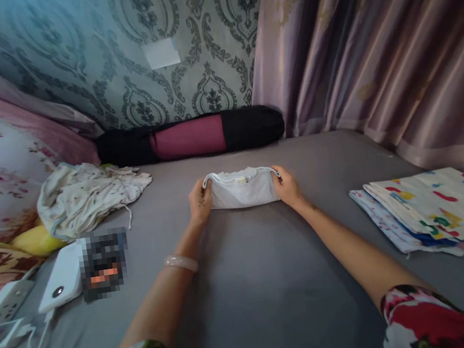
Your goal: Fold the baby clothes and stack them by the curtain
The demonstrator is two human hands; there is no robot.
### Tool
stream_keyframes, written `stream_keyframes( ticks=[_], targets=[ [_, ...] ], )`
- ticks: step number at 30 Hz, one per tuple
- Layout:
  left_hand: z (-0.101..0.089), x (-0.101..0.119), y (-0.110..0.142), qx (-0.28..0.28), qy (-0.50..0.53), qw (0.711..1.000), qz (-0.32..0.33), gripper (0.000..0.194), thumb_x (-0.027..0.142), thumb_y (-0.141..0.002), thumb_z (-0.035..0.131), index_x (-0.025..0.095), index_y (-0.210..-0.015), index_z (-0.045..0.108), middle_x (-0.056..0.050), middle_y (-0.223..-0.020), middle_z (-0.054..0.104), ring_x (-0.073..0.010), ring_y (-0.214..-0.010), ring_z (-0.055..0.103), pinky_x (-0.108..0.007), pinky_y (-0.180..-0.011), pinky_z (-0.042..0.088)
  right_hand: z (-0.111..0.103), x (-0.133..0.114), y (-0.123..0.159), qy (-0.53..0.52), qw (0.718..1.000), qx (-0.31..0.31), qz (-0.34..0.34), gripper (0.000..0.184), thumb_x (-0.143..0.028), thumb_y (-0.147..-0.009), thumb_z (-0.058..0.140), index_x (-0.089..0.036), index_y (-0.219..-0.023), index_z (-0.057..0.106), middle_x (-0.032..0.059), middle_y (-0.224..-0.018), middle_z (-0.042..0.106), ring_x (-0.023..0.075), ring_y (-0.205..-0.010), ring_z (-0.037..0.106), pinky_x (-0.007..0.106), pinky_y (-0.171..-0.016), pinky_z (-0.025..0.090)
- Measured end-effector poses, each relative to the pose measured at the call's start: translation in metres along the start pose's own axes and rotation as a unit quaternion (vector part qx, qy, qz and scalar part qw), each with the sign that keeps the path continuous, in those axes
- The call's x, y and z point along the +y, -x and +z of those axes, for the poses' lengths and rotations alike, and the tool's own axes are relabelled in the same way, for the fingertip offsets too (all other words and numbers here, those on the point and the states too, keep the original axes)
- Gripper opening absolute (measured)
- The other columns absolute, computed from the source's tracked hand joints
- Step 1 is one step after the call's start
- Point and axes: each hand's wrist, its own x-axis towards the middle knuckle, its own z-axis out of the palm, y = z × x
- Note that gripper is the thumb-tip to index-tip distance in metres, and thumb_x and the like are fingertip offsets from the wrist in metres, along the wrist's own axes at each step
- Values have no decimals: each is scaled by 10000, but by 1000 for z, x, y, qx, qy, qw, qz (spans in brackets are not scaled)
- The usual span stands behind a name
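A small folded white garment (pixel 243 191) lies on the grey bed sheet (pixel 256 286) in front of me. My left hand (pixel 199 200) pinches its left edge, fingers closed on the cloth. My right hand (pixel 287 184) grips its right edge the same way. Both arms reach straight forward, and a pale bangle (pixel 179 262) sits on my left wrist. The garment's top rim is lifted slightly between the two hands.
A crumpled pale printed cloth (pixel 88 194) lies at the left. Folded colourful printed fabrics (pixel 435 208) are stacked at the right. A black and maroon roll (pixel 190 136) lies by the wall. A white power bank (pixel 63 276), a power strip (pixel 2 306) and cables sit at the near left; curtains hang on the right.
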Motion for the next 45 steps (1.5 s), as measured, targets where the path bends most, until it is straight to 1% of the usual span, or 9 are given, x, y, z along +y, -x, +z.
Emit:
stream_keyframes(
  ticks=[5, 12, 18, 22, 27, 30, 35, 40, 45],
  targets=[
    [14, -20, -22, 12, -70, 997, -15, 286, 368, -928, 443, 173, -987, 644, -21, -814, 643, -138, -729, 549, -245, -701, 424, 17, 14, -19, 65, 997, -28, 30, 333, -308, -948, 345, -207, -1148, 591, 108, -1109, 647, 242, -1035, 593, 362, -884, 461],
    [24, -50, -39, -50, -200, 977, -55, 300, 303, -931, 415, 127, -941, 657, -109, -886, 678, -209, -878, 619, -297, -770, 410, 25, 36, -28, 140, 980, -106, 99, 279, -254, -931, 398, -208, -1118, 600, 116, -1118, 642, 240, -1017, 597, 342, -880, 441],
    [19, -58, -43, -56, -261, 954, -135, 293, 368, -897, 470, 168, -1053, 616, -157, -995, 693, -271, -983, 634, -322, -781, 435, 26, 40, -30, 143, 966, -85, 199, 274, -282, -919, 442, -158, -1108, 596, 144, -1039, 666, 247, -984, 620, 341, -855, 447],
    [16, -58, -44, -56, -271, 948, -158, 338, 425, -894, 452, 161, -1029, 616, -176, -1010, 684, -295, -990, 634, -336, -767, 436, 28, 39, -34, 141, 956, -68, 247, 278, -291, -905, 484, -146, -1101, 616, 164, -1000, 681, 268, -981, 636, 350, -843, 457],
    [17, -56, -47, -61, -288, 940, -174, 345, 449, -885, 444, 168, -950, 634, -180, -948, 691, -308, -956, 642, -345, -747, 439, 30, 47, -43, 142, 947, -57, 282, 218, -326, -867, 552, -165, -940, 680, 150, -894, 708, 263, -916, 664, 341, -808, 477],
    [16, -55, -52, -51, -274, 941, -194, 364, 471, -869, 464, 155, -897, 643, -183, -923, 695, -302, -940, 644, -339, -737, 445, 26, 57, -47, 88, 951, -65, 288, 198, -346, -854, 566, -190, -804, 678, 104, -789, 710, 238, -852, 670, 321, -759, 493],
    [-2, -52, -49, -46, -217, 940, -259, 417, 527, -816, 518, 129, -815, 641, -140, -775, 675, -267, -806, 648, -304, -640, 442, 3, 67, -26, -64, 939, -74, 331, 240, -324, -892, 487, -201, -780, 660, 36, -673, 672, 161, -648, 636, 276, -626, 504],
    [-38, -46, -19, -83, -147, 945, -282, 426, 570, -745, 568, 151, -776, 641, -32, -600, 587, -169, -617, 556, -239, -524, 378, -27, 54, 10, 16, 941, -130, 311, 166, -287, -802, 564, -211, -772, 709, 23, -733, 691, 173, -715, 631, 284, -688, 487],
    [-63, -30, 9, -140, -107, 946, -273, 485, 623, -640, 643, 157, -772, 679, 10, -540, 518, -124, -530, 452, -227, -472, 296, -32, 40, 27, 45, 957, -161, 237, 129, -218, -699, 633, -202, -785, 728, 50, -938, 680, 183, -873, 627, 312, -838, 480]
  ],
)
